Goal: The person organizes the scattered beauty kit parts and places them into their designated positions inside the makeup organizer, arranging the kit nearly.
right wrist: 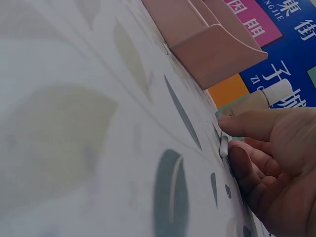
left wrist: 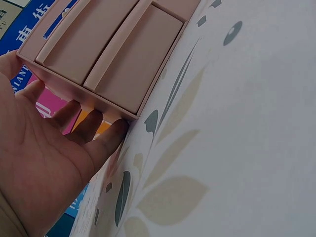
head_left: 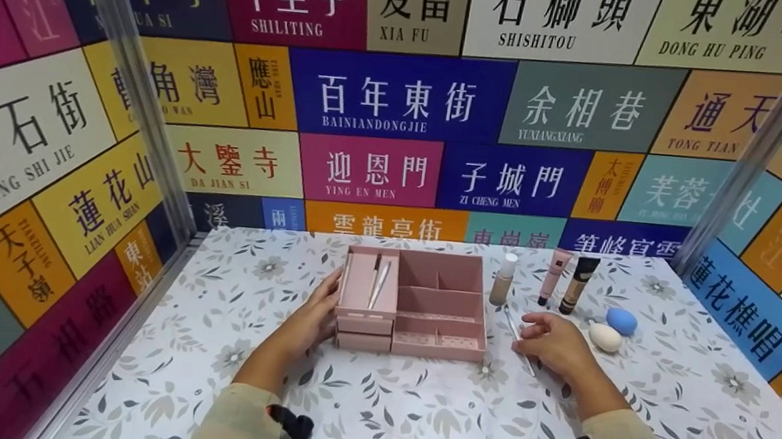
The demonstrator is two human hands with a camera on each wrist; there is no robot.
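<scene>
A pink desktop organizer [head_left: 437, 349] stands on the table, with two drawers at its left front. My left hand [head_left: 310, 318] touches its left side; in the left wrist view the spread fingertips [left wrist: 116, 132] lie along the side wall. Slim makeup pencils [head_left: 380, 284] rest in the organizer's top left tray. My right hand [head_left: 555, 345] is low at the tabletop, right of the organizer. Its thumb and fingers pinch a slim white stick [head_left: 529, 364], whose end shows between them in the right wrist view. Just beyond stands a foundation bottle [head_left: 501, 287] with a white cap.
A pink tube [head_left: 554, 275] and a black-and-gold tube [head_left: 577, 287] stand behind the right hand. To its right lie a blue makeup sponge [head_left: 621, 320] and a cream one [head_left: 605, 337]. Printed wall panels [head_left: 402, 99] border the floral-covered table [head_left: 414, 422].
</scene>
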